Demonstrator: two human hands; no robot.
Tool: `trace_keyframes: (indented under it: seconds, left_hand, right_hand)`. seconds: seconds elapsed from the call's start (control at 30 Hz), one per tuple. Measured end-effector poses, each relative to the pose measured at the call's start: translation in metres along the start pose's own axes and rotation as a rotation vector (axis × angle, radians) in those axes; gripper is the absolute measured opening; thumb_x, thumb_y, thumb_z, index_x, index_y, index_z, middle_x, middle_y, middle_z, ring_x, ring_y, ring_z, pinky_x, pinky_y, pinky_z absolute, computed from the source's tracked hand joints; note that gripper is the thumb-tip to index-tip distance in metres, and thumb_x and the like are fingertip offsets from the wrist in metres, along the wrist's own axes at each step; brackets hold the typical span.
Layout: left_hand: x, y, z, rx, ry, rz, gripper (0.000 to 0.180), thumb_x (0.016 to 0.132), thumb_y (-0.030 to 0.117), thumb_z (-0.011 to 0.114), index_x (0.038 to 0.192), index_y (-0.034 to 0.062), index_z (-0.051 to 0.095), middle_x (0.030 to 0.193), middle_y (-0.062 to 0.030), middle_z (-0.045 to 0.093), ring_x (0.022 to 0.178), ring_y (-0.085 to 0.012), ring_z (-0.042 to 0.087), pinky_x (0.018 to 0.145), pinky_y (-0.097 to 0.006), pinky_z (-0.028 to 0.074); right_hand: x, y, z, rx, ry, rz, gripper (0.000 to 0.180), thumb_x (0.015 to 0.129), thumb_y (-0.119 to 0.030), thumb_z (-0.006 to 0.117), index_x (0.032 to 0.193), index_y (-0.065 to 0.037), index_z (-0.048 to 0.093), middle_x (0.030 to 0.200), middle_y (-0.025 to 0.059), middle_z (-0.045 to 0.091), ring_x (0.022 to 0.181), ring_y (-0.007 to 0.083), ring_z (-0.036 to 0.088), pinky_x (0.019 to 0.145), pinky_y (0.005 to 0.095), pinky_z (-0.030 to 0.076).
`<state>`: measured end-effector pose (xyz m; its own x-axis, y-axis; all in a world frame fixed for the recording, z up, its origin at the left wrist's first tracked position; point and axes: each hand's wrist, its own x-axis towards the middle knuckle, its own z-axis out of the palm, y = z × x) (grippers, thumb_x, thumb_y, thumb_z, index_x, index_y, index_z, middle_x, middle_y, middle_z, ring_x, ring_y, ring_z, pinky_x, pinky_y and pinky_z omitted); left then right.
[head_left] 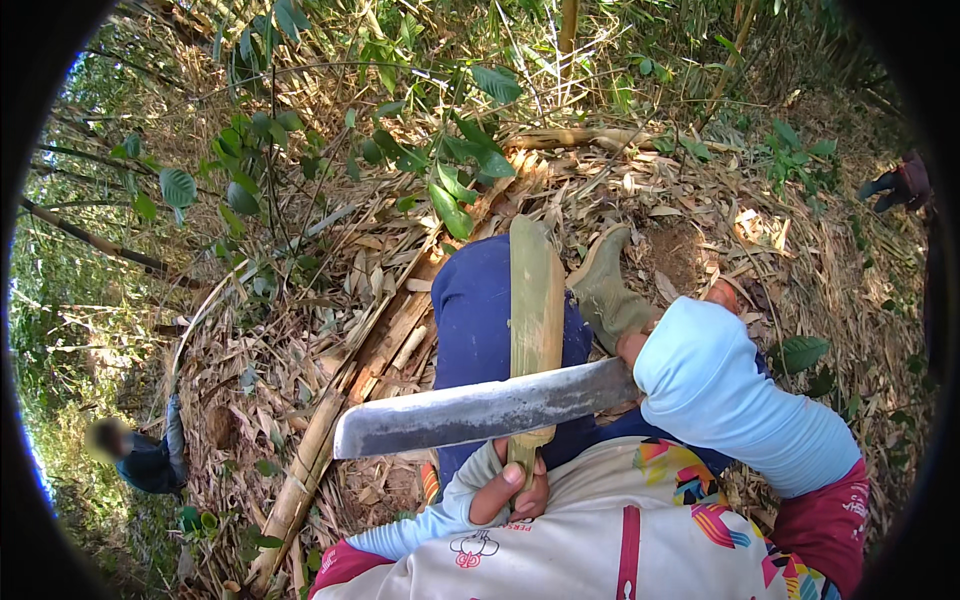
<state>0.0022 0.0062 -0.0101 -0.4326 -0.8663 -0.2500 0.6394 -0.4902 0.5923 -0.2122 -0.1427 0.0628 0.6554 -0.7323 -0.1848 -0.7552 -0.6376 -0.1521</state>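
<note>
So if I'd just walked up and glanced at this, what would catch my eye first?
Most likely the big dark machete blade lying crosswise in the middle, gripped by the right hand in a pale blue sleeve. Under it stands a flat strip of bamboo, resting along the blue-trousered leg and held at its lower end by the left hand. All around is dry bamboo litter, with another person crouching at lower left.

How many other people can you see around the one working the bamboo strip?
2: one person crouched downslope at lower left, and part of another person at the upper right edge. Foliage may hide more.
</note>
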Motion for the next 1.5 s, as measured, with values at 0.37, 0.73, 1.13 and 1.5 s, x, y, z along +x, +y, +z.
trace_keyframes:
  seconds: [0.37, 0.73, 1.13, 1.5]
  left_hand:
    - [-0.003, -0.003, 0.002, 0.067, 0.072, -0.020, 0.028, 0.098, 0.032, 0.044, 0.106, 0.0052, 0.044, 0.063, -0.0009, 0.040, 0.047, -0.0089, 0.036, 0.044, -0.024, 0.031]
    - [-0.002, -0.001, -0.003, -0.037, -0.006, -0.013, 0.025, 0.099, 0.025, 0.042, 0.106, 0.0009, 0.044, 0.065, -0.0038, 0.043, 0.053, -0.0107, 0.040, 0.051, -0.026, 0.038]
    - [-0.001, 0.001, 0.001, 0.010, 0.008, 0.006, 0.022, 0.099, 0.026, 0.044, 0.106, 0.0052, 0.044, 0.063, -0.0028, 0.043, 0.050, -0.0097, 0.037, 0.048, -0.025, 0.033]
    - [-0.001, 0.002, -0.001, -0.006, -0.010, -0.016, 0.024, 0.099, 0.025, 0.044, 0.106, 0.0022, 0.043, 0.065, -0.0039, 0.043, 0.054, -0.0104, 0.039, 0.051, -0.026, 0.037]
  right_hand:
    - [0.001, -0.008, -0.001, 0.080, -0.110, -0.146, 0.020, 0.075, -0.022, 0.053, 0.086, -0.009, 0.063, 0.068, 0.0120, 0.062, 0.064, 0.0316, 0.063, 0.057, 0.0444, 0.046]
    - [0.008, -0.004, -0.003, -0.009, -0.011, -0.080, 0.022, 0.062, -0.027, 0.067, 0.077, -0.013, 0.060, 0.068, 0.0092, 0.060, 0.067, 0.0312, 0.061, 0.073, 0.0492, 0.043]
    - [0.020, 0.006, -0.012, -0.007, -0.147, 0.133, 0.021, 0.074, -0.030, 0.063, 0.090, -0.016, 0.062, 0.074, 0.0074, 0.064, 0.076, 0.0318, 0.063, 0.078, 0.0463, 0.045]
    - [0.019, 0.015, -0.011, 0.110, 0.103, 0.090, 0.026, 0.062, -0.024, 0.073, 0.081, -0.010, 0.061, 0.071, 0.0114, 0.061, 0.073, 0.0325, 0.062, 0.072, 0.0452, 0.046]
